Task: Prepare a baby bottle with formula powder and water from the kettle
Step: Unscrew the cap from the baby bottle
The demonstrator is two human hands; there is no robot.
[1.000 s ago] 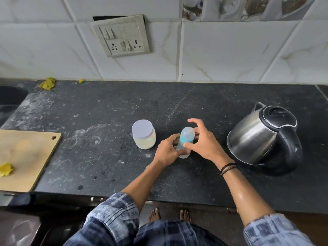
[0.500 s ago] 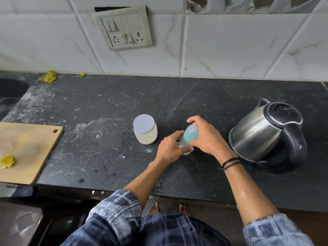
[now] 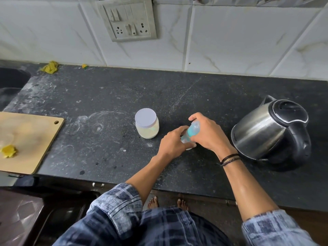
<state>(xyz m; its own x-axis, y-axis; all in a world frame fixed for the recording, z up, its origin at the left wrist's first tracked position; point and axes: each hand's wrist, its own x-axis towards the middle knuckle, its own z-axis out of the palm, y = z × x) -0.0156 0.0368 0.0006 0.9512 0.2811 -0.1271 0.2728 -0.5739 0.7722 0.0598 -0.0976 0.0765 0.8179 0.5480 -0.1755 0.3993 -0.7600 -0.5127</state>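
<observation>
The baby bottle (image 3: 190, 134) stands on the dark counter (image 3: 106, 148), between the powder jar (image 3: 147, 126) and the kettle (image 3: 271, 132). The left hand (image 3: 173, 142) curls round its lower body, probably to steady it, while the right hand (image 3: 207, 133) grasps the teal top from above, apparently to unscrew it. The jar's lid is on, so filling has likely not begun.

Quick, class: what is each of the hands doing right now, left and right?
Left hand: closed, holding the lower part of the baby bottle.
Right hand: closed, holding the same bottle near its top.
</observation>
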